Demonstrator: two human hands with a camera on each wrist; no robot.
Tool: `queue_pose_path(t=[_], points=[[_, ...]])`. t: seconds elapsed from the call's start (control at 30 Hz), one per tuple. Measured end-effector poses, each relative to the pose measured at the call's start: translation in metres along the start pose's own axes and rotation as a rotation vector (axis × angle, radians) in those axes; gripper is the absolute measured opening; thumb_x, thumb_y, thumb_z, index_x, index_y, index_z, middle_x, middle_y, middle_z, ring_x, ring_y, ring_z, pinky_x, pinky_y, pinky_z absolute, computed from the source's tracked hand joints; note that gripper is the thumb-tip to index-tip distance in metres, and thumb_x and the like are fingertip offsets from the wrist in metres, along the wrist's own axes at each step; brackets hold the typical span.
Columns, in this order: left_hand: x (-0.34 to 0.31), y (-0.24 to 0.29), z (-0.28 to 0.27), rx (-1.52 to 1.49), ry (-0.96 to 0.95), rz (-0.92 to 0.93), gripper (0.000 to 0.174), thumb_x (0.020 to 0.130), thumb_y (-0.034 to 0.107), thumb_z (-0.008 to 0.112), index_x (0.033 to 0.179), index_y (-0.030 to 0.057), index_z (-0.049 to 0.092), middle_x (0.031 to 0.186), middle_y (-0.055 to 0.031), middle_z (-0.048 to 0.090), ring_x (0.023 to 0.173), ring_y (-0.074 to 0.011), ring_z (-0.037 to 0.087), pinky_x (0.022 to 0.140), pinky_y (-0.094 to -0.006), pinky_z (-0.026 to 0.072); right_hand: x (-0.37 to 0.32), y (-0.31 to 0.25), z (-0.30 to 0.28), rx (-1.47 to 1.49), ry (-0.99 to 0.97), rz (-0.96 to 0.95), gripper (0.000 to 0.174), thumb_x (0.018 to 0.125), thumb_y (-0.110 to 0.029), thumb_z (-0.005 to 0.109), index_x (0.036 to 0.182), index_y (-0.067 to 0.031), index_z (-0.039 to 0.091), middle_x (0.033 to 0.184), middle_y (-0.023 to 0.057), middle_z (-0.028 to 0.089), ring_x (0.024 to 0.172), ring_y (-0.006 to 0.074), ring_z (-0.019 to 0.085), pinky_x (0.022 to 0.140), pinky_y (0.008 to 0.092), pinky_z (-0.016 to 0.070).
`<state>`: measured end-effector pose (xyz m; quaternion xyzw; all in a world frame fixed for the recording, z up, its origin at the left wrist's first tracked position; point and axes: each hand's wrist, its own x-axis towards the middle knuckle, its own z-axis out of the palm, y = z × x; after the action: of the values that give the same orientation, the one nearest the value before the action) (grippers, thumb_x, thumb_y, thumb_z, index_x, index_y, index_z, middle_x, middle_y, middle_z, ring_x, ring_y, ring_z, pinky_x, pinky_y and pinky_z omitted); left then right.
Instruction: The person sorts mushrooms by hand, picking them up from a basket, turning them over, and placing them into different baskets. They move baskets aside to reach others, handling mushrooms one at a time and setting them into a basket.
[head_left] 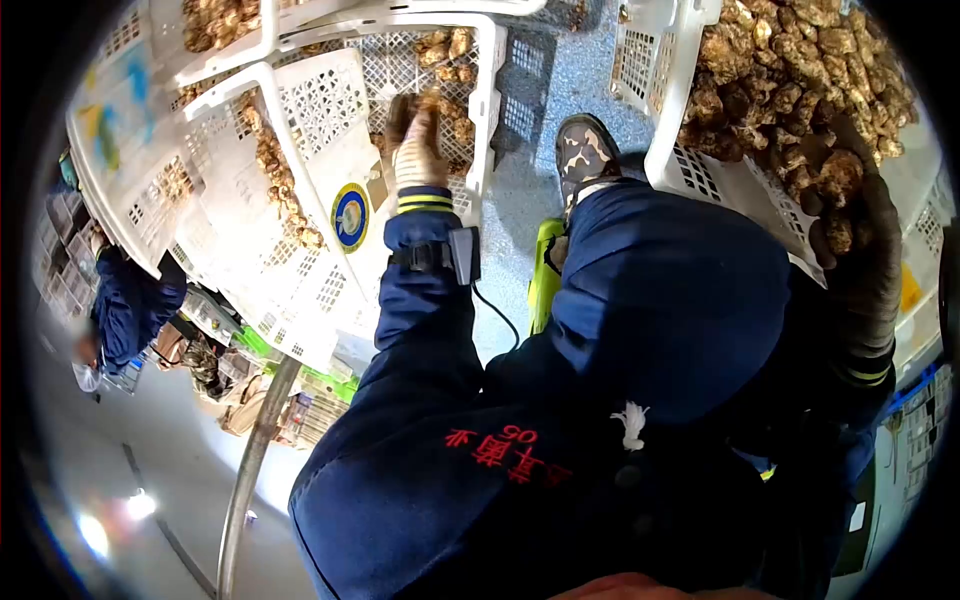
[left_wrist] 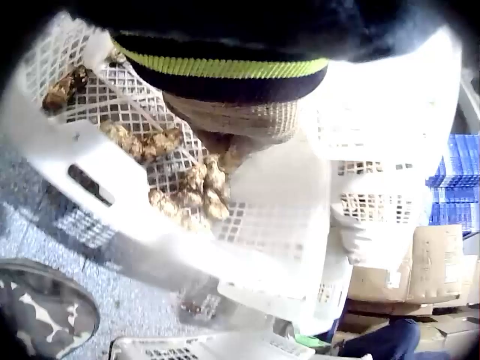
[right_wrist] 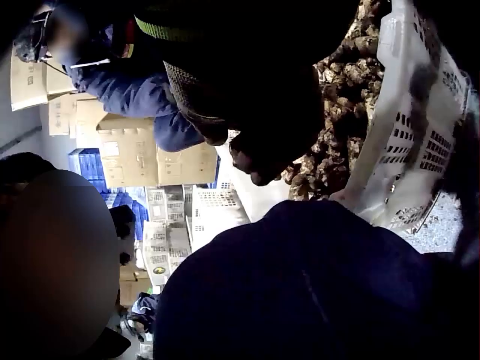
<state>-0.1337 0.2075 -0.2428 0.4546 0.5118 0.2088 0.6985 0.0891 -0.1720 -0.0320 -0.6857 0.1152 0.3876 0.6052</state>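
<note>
In the head view my gloved left hand (head_left: 418, 150) reaches into a white lattice basket (head_left: 487, 110), its blurred fingers stretched over a few brown knobbly pieces (head_left: 457, 125). The left wrist view shows mainly the glove's cuff (left_wrist: 240, 120), beside pieces (left_wrist: 204, 187) on the lattice; the fingertips are hidden. At the far right, my gloved right hand (head_left: 868, 245) curls round brown lumps (head_left: 838, 182) at the edge of a white basket (head_left: 668, 120) heaped with similar pieces (head_left: 790, 60). In the right wrist view that hand (right_wrist: 262, 142) is a dark shape beside the heap (right_wrist: 337, 127).
More white baskets (head_left: 270, 130) with pieces stand at the left. A shoe (head_left: 588, 150) is on the blue speckled floor (head_left: 510, 200) between the baskets. Another person (head_left: 130, 305) is at the far left, near a metal pole (head_left: 258, 450). Cardboard boxes (right_wrist: 131, 154) are stacked behind.
</note>
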Motion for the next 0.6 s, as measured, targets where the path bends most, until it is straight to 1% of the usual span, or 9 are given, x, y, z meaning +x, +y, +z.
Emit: queue_pose_path(t=[0.1, 0.17, 0.23, 0.3, 0.4, 0.43, 0.5, 0.57, 0.6], points=[[-0.027, 0.004, 0.017, -0.199, -0.187, -0.048, 0.05, 0.083, -0.005, 0.064, 0.129, 0.0019, 0.047, 0.123, -0.014, 0.054, 0.111, -0.0257, 0.057, 0.097, -0.0365, 0.05, -0.005, -0.015, 0.015, -0.045, -0.092, -0.062, 0.068, 0.092, -0.052, 0.044, 0.139, -0.0045, 0.04, 0.117, 0.0075, 0.06, 0.082, 0.0064, 0.057, 0.047, 0.0158, 0.0355], [-0.033, 0.009, 0.028, -0.301, -0.353, -0.009, 0.053, 0.082, -0.004, 0.065, 0.131, 0.003, 0.045, 0.128, -0.0142, 0.052, 0.116, -0.0267, 0.054, 0.103, -0.0401, 0.043, -0.014, -0.023, 0.024, -0.045, -0.096, -0.113, 0.066, 0.091, -0.051, 0.045, 0.138, -0.005, 0.041, 0.115, 0.0072, 0.061, 0.085, 0.0083, 0.057, 0.052, 0.018, 0.038], [-0.053, 0.037, 0.049, -0.275, -0.392, 0.0, 0.058, 0.081, 0.0, 0.068, 0.134, 0.004, 0.045, 0.129, -0.0139, 0.054, 0.115, -0.0244, 0.055, 0.095, -0.0364, 0.0495, -0.021, -0.029, 0.031, -0.001, -0.044, -0.075, 0.065, 0.09, -0.051, 0.047, 0.136, -0.0053, 0.043, 0.114, 0.0074, 0.061, 0.088, 0.0099, 0.058, 0.056, 0.0185, 0.0389], [-0.064, 0.052, 0.056, -0.304, -0.5, 0.046, 0.056, 0.083, 0.001, 0.066, 0.135, 0.0039, 0.044, 0.13, -0.0141, 0.053, 0.115, -0.0236, 0.056, 0.093, -0.0335, 0.0503, -0.028, -0.031, 0.036, 0.085, -0.061, -0.101, 0.064, 0.089, -0.05, 0.051, 0.135, -0.0052, 0.044, 0.11, 0.006, 0.062, 0.087, 0.0141, 0.06, 0.06, 0.0207, 0.0399], [-0.078, 0.068, 0.054, -0.377, -0.49, -0.037, 0.056, 0.082, 0.0, 0.066, 0.134, 0.0036, 0.045, 0.131, -0.0134, 0.053, 0.115, -0.0232, 0.056, 0.092, -0.0323, 0.051, -0.037, -0.034, 0.037, 0.109, -0.093, -0.097, 0.069, 0.087, -0.052, 0.054, 0.136, -0.005, 0.043, 0.109, 0.0049, 0.062, 0.086, 0.0141, 0.06, 0.06, 0.0202, 0.0397], [-0.079, 0.064, 0.048, -0.437, -0.49, -0.04, 0.053, 0.082, 0.001, 0.066, 0.132, 0.0039, 0.047, 0.129, -0.0123, 0.054, 0.114, -0.0238, 0.055, 0.095, -0.0346, 0.0495, -0.04, -0.03, 0.035, 0.124, -0.111, -0.095, 0.068, 0.086, -0.052, 0.054, 0.136, -0.0068, 0.043, 0.118, 0.0071, 0.058, 0.087, 0.0137, 0.06, 0.062, 0.0213, 0.0404], [-0.078, 0.056, 0.026, -0.423, -0.406, -0.1, 0.054, 0.083, 0.003, 0.063, 0.133, 0.0041, 0.044, 0.125, -0.0135, 0.055, 0.113, -0.0248, 0.055, 0.098, -0.0382, 0.0469, -0.055, -0.034, 0.037, 0.065, -0.118, -0.081, 0.066, 0.087, -0.052, 0.052, 0.136, -0.0087, 0.045, 0.131, 0.0097, 0.05, 0.107, 0.0197, 0.057, 0.075, 0.0267, 0.0452], [-0.075, 0.042, 0.0, -0.359, -0.221, -0.162, 0.055, 0.084, 0.004, 0.061, 0.135, 0.0036, 0.04, 0.122, -0.0155, 0.055, 0.112, -0.0256, 0.055, 0.1, -0.0412, 0.0448, -0.046, -0.014, 0.025, -0.122, -0.14, -0.375, 0.063, 0.088, -0.05, 0.05, 0.137, -0.0103, 0.045, 0.141, 0.0095, 0.041, 0.128, 0.0253, 0.042, 0.092, 0.0369, 0.0442], [-0.077, 0.04, -0.009, -0.316, -0.055, -0.201, 0.054, 0.085, 0.004, 0.06, 0.135, 0.0028, 0.037, 0.122, -0.0178, 0.054, 0.112, -0.0267, 0.055, 0.099, -0.04, 0.0456, -0.056, -0.018, 0.029, 0.029, -0.145, -0.262, 0.055, 0.091, -0.042, 0.047, 0.137, -0.0109, 0.046, 0.144, 0.0083, 0.04, 0.138, 0.0266, 0.028, 0.104, 0.0414, 0.0369]])
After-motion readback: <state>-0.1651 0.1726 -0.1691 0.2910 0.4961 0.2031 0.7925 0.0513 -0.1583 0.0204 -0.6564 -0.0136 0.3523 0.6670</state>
